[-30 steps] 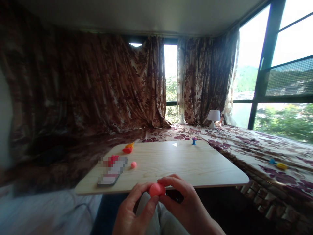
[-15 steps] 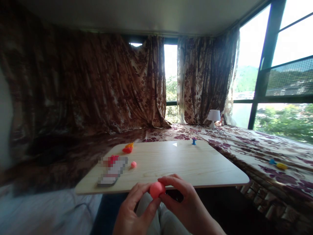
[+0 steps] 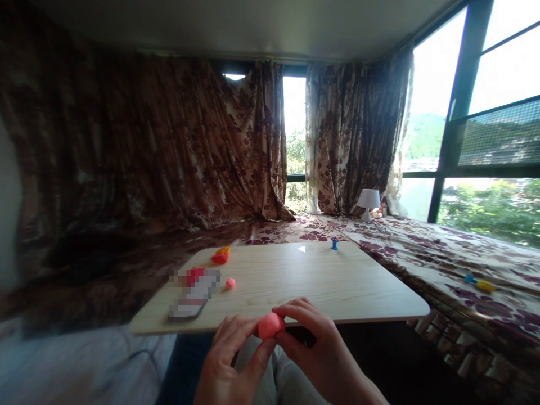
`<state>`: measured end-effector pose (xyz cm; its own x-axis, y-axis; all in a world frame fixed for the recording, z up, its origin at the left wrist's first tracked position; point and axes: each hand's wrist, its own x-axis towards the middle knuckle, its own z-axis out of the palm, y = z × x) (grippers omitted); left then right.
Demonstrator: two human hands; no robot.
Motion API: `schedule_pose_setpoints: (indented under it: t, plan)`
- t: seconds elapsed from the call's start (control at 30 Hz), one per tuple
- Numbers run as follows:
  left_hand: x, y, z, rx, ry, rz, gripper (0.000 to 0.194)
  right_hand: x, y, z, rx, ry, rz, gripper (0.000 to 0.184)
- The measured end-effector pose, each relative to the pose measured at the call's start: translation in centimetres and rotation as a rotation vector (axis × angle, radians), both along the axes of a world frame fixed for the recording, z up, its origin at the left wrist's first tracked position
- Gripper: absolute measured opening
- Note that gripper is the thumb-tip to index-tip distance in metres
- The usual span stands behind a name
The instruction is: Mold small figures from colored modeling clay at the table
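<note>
At the lower centre of the frame, the left hand [image 3: 234, 349] and the right hand [image 3: 314, 332] meet around a pink lump [image 3: 270, 326], just at the near edge of the pale table [image 3: 304, 287] and over the lap [image 3: 291, 382]. The left thumb and forefinger pinch it from the left side, and the right thumb and fingers pinch it from the right, with the tips nearly meeting; how hard they press cannot be told. The step in hand looks to be working this lump between the fingertips, probably rolling or pressing it, since its near face is smooth and rounded and it seems soft. The next move seems to call for light, even pressure from both thumbs, and for one hand to steady the lump whenever the other shifts its hold, so that it neither flattens nor slips down. Left of centre, a small pink ball [image 3: 230, 284] lies on the table beside a flat grey thing [image 3: 194, 301], its face masked by coarse squares; a red piece [image 3: 194, 275] sits just behind that, partly masked. Farther back are a red and orange piece [image 3: 221, 256] and, right of centre, a small blue piece [image 3: 334, 244].
</note>
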<state>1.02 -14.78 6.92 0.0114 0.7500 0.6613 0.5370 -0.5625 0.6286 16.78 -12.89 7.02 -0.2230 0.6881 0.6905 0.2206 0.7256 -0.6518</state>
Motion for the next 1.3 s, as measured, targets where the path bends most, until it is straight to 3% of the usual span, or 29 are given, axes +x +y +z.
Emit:
schedule_pose_setpoints:
  t: [0.43, 1.3]
  plan:
    - [-0.37, 0.18, -0.26, 0.093, 0.151, 0.048, 0.020, -0.03, -0.06, 0.04, 0.003, -0.004, -0.019, 0.022]
    - [-0.43, 0.08, -0.54, 0.076, 0.123, 0.054, 0.019, -0.48, -0.25, 0.14, -0.020, 0.020, -0.046, 0.016]
